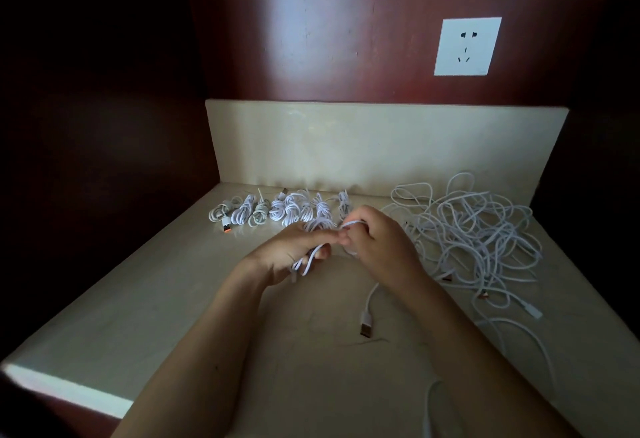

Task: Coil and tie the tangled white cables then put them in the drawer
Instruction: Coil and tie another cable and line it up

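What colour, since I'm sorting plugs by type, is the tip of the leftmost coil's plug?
Orange, at the tip of the white plug on the leftmost coil; the head view shows it.

Two hands: left hand (294, 247) and right hand (375, 240). One partly coiled cable (308, 264) gripped by both. One USB plug (365, 328) lying below the right wrist. Eight tied bundles (277, 212) countable in the back row, with a possible ninth mostly hidden behind the hands. One orange-tipped plug (225, 228) at the left end of that row. One tangled heap (478, 229) on the right; cable count within not determinable, at least three plug ends showing. One wall socket (467, 46). One countertop (156, 299).
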Motion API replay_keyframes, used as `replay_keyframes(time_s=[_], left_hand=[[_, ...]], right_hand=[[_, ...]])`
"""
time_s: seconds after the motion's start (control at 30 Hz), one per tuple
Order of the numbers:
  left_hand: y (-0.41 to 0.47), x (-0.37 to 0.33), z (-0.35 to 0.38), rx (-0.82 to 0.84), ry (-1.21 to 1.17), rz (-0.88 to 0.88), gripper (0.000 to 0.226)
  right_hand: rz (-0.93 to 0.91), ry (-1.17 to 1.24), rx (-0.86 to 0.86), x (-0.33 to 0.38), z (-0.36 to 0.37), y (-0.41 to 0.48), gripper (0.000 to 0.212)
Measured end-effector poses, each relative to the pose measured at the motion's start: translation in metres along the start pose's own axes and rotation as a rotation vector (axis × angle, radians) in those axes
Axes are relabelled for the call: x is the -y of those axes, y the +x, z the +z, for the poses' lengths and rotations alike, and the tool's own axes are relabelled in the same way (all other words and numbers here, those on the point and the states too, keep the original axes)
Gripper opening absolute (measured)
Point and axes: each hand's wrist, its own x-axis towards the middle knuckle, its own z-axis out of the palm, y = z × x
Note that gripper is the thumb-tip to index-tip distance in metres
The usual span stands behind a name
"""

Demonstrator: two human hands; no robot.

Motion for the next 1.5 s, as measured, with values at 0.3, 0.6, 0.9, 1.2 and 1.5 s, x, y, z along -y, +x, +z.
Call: replay_keyframes(time_s=[0.3, 0.6, 0.9, 1.2, 1.5], left_hand=[[0.001, 0.003, 0.007, 0.211, 0.020, -0.008, 0.027], [0.000, 0.001, 0.011, 0.129, 0.115, 0.141, 0.023], [-0.005, -0.007, 0.020, 0.147, 0.285, 0.242, 0.030], [0.005, -0.007, 0.027, -0.260, 0.828, 0.393, 0.025], [0.003, -0.001, 0.018, -0.538, 0.877, 0.304, 0.033]], right_hand=[[-0.003, 0.319, -0.041, 0.008, 0.005, 0.000, 0.011], [0.117, 0.452, 0.018, 0.008, 0.002, 0.006, 0.021], [0.038, 0.446, 0.166, 0.007, 0.002, 0.003, 0.017], [0.207, 0.657, -0.005, 0.007, 0.001, 0.005, 0.018], [0.276, 0.731, -0.043, 0.011, 0.009, 0.010, 0.015]])
